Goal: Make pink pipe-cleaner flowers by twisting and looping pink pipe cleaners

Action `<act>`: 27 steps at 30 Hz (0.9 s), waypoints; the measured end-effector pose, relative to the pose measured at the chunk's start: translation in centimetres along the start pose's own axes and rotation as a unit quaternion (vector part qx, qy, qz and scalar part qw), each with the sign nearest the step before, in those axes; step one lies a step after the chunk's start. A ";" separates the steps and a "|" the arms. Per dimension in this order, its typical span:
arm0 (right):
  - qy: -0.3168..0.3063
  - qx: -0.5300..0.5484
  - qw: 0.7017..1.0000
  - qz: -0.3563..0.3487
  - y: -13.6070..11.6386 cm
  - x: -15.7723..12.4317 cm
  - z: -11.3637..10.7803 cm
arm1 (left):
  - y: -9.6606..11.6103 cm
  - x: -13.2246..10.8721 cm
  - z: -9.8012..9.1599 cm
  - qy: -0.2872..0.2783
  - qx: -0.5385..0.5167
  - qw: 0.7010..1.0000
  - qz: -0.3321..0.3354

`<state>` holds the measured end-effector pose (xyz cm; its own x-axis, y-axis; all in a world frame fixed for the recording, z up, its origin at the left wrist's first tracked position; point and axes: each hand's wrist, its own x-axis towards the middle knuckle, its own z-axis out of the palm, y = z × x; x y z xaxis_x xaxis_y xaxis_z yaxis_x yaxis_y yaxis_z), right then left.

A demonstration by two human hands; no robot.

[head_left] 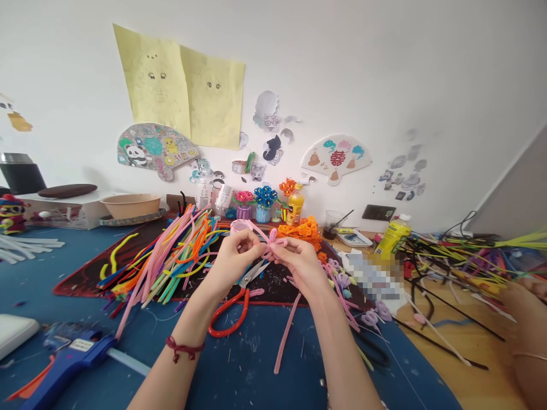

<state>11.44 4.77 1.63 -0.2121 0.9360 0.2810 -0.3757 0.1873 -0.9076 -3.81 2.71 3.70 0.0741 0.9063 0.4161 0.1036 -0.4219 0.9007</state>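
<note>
Between my two hands is a pink pipe cleaner flower (273, 242) with looped petals, held up over the dark mat. My left hand (239, 253) pinches its left side with thumb and fingertips. From the right, my right hand (299, 259) grips the flower's other side. Just below them lie red-handled scissors (231, 319), blades pointing up and right. A loose pink pipe cleaner (287, 336) lies on the blue tabletop under my right wrist. Curled lilac pipe cleaner pieces (342, 279) sit right of my right hand.
A pile of coloured pipe cleaners (166, 256) spreads to the left. A blue glue gun (72, 364) lies front left. Pipe cleaner flower pots (262, 213) and a juice bottle (295, 206) stand behind. Another person's hand (519, 299) is among pipe cleaners at far right.
</note>
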 end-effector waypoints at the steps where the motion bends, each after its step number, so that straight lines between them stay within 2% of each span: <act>1: 0.003 -0.005 1.000 -0.001 0.0 0.0 0.0 | 0.1 0.0 0.0 -0.004 0.008 1.000 0.003; 9: 0.012 -0.050 0.998 -0.045 0.0 0.0 0.3 | 0.0 0.2 -0.3 -0.017 0.019 0.999 0.019; 15: 0.051 -0.087 0.989 -0.111 0.0 0.0 0.6 | -0.9 0.5 -0.3 0.026 0.104 0.994 -0.008; 20: 0.036 -0.125 0.982 -0.136 0.3 0.0 0.5 | -0.1 0.0 0.0 0.021 -0.010 0.998 -0.060; 27: 0.018 -0.133 0.983 -0.125 0.5 0.1 0.3 | 0.2 0.0 -0.3 0.003 -0.021 0.997 -0.069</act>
<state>10.96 4.86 1.32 -0.1101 0.8597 0.4988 -0.1612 0.4798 -0.8625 -4.10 2.66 3.95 0.0567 0.9559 0.2882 0.0698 -0.2918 0.9539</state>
